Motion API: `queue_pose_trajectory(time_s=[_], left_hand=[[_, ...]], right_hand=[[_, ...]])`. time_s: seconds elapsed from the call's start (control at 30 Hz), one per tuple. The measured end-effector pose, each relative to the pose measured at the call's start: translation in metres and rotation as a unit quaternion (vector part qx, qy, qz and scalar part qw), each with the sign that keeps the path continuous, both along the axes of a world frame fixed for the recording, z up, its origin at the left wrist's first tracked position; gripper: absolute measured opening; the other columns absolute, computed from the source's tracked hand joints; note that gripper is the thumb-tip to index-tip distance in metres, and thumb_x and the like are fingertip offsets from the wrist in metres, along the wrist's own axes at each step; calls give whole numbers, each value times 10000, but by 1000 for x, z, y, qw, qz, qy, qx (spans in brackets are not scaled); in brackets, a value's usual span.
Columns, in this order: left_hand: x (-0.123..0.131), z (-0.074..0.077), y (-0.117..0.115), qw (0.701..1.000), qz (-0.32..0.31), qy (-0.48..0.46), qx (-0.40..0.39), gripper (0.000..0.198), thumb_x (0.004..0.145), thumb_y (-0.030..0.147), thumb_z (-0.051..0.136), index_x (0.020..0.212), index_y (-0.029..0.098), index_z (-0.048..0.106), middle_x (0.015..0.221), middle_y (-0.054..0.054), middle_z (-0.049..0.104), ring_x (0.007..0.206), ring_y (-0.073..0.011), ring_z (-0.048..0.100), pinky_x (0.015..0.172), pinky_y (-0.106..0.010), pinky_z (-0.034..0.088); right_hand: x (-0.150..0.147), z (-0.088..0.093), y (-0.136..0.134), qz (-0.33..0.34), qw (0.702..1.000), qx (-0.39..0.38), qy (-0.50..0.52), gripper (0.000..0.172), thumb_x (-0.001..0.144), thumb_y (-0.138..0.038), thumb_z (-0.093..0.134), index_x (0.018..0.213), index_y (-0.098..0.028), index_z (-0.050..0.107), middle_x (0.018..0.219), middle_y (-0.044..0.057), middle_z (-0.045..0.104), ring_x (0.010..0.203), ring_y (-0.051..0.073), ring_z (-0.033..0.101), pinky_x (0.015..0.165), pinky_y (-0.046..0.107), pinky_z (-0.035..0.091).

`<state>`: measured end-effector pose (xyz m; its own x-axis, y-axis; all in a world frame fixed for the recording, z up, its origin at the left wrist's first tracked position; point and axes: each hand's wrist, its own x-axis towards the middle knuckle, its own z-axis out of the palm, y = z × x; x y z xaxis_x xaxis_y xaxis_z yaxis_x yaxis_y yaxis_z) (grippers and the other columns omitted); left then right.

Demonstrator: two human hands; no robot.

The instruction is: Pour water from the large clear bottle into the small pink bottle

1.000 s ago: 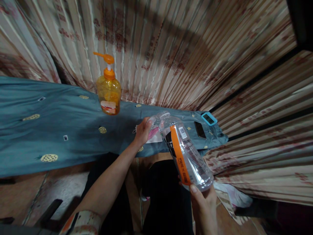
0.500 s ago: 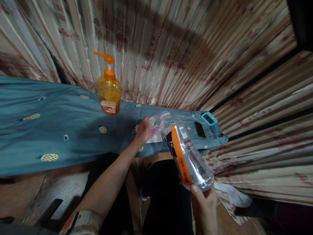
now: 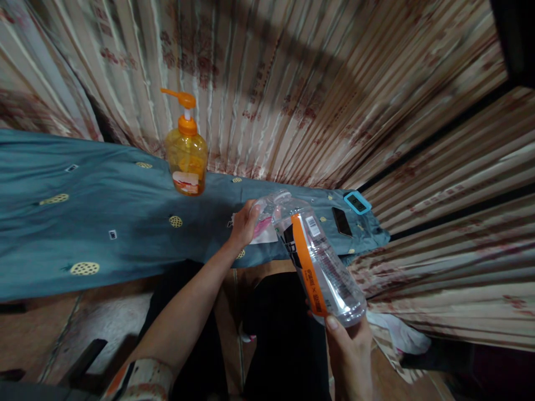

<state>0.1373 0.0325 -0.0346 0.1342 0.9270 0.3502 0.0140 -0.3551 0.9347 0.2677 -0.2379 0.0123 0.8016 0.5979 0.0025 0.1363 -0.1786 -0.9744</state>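
A large clear plastic bottle (image 3: 332, 273) with an orange and black label slants across the middle, its neck end up and to the left. My right hand (image 3: 350, 345) grips its base, thumb on the near side and the other fingers mostly hidden behind. At the neck end, my left hand (image 3: 243, 225) is closed on a clear, crinkled-looking plastic piece (image 3: 263, 209) with pink showing through or below it; its exact kind is hard to make out. That piece touches or overlaps the bottle's shoulder. Below it, part of a white and pink sheet (image 3: 264, 236) shows.
An orange pump bottle (image 3: 186, 159) stands upright on the teal pineapple-print cloth (image 3: 137, 239). Towards the right end lie a dark phone (image 3: 342, 221) and a blue-framed digital timer (image 3: 358, 203). Pleated curtains (image 3: 259, 83) hang behind and to the right. A white cloth (image 3: 401, 334) is at lower right.
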Motion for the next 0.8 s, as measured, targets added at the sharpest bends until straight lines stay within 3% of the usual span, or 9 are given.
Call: queue_pose_trajectory(time_s=[0.27,0.57,0.8], left_hand=[[0,1,0,1000,-3,8,-5,392,987,477,421,1045,182,672,969,-84,736,936,-248,691,892,-364,538],[-1,2,-1,1000,-3,13,-12,368,987,458,422,1038,186,664,952,-75,741,928,-241,690,889,-357,536],[-1,4,-2,1000,-13,14,-11,413,991,481,386,1060,178,658,1015,-85,747,980,-251,693,925,-367,532]], right_hand=[[-9,14,4,10,1000,5,15,902,645,-539,822,1417,-193,508,1111,89,740,996,304,710,957,482,536],[-9,18,4,8,1000,-9,23,877,625,-556,828,1369,-201,526,1100,75,726,1009,296,691,995,478,504],[-11,20,6,0,999,-10,36,964,600,-566,844,1420,-192,501,1082,85,735,982,311,700,964,491,522]])
